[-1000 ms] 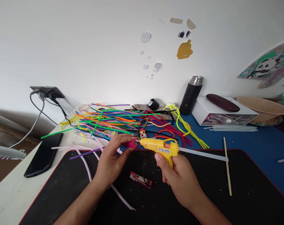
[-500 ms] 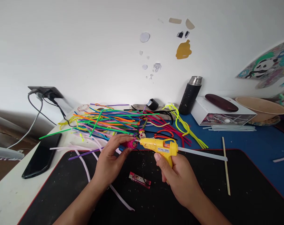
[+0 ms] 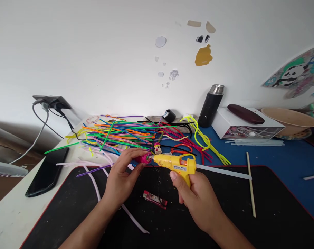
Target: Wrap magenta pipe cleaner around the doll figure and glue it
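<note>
My left hand (image 3: 122, 178) pinches a small pink fuzzy craft piece (image 3: 145, 158) above the black mat (image 3: 224, 214). My right hand (image 3: 195, 197) grips the handle of a yellow glue gun (image 3: 176, 164), a finger on its trigger. The gun's nozzle touches the pink piece. A clear glue stick (image 3: 224, 171) juts from the back of the gun. Just behind the nozzle lies a small doll-like figure (image 3: 158, 148).
A heap of coloured pipe cleaners (image 3: 120, 135) covers the desk behind my hands. A red lighter (image 3: 154, 199) lies on the mat, a wooden stick (image 3: 250, 183) to the right. A black phone (image 3: 46, 171) is at left, a black flask (image 3: 211, 105) and white box (image 3: 246, 124) at back right.
The glue gun and my right hand have shifted slightly left, closer onto the pink piece. My left hand holds nearly still.
</note>
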The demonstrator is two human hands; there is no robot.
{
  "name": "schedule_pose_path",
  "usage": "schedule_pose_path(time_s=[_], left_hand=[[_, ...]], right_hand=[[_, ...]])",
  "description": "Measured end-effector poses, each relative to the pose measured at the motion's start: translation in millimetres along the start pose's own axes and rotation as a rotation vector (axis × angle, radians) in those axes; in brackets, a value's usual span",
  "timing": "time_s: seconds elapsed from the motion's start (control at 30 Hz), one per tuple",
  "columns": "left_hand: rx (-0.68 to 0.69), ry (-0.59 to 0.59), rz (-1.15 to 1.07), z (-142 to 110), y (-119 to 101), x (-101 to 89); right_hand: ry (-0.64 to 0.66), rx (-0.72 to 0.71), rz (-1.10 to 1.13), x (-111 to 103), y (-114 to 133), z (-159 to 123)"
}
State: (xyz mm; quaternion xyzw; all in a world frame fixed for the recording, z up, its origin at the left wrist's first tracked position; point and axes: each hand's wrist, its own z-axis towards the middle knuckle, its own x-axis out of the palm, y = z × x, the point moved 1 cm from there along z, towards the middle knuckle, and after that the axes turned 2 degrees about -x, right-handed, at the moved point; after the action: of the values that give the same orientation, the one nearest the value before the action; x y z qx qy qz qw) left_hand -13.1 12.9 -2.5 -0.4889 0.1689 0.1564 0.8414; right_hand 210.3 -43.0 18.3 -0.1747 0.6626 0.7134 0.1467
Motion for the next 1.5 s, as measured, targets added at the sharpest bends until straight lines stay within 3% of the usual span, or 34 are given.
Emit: schedule_pose_path(time_s=[1.5], left_hand=[[-0.03,-0.023,-0.057,-2.3,4.8,0.5]], right_hand=[[-0.027,-0.007,-0.008,-1.6,0.5,-0.6]])
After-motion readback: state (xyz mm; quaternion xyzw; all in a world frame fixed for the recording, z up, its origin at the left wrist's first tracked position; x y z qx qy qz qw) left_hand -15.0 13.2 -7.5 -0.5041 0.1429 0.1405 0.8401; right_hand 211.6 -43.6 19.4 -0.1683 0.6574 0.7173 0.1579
